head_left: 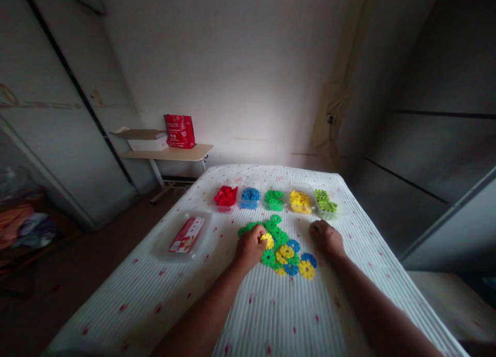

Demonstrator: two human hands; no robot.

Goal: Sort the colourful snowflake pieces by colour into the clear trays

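My left hand (pixel 251 246) pinches a yellow notched plastic disc (pixel 267 240) above the left side of a loose pile. Green discs (pixel 268 258), yellow discs (pixel 307 269) and blue discs (pixel 309 259) make up that pile, some overlapping. To the right of it, my right hand (pixel 327 237) rests near the cloth with its fingers curled in; whatever they may hold is hidden. Behind the hands stand clear tubs in a row, with red pieces (pixel 226 196), blue pieces (pixel 250 197), green pieces (pixel 274 200), yellow pieces (pixel 300 201) and light green pieces (pixel 325 201).
A clear plastic box with a red label (pixel 187 234) lies on the left of the white ribbed tablecloth (pixel 271 315). Beyond the table's far left corner, a side table (pixel 186 153) carries a red bag (pixel 180 131) and a white box (pixel 147 142). Dark cabinets (pixel 445 150) stand at right.
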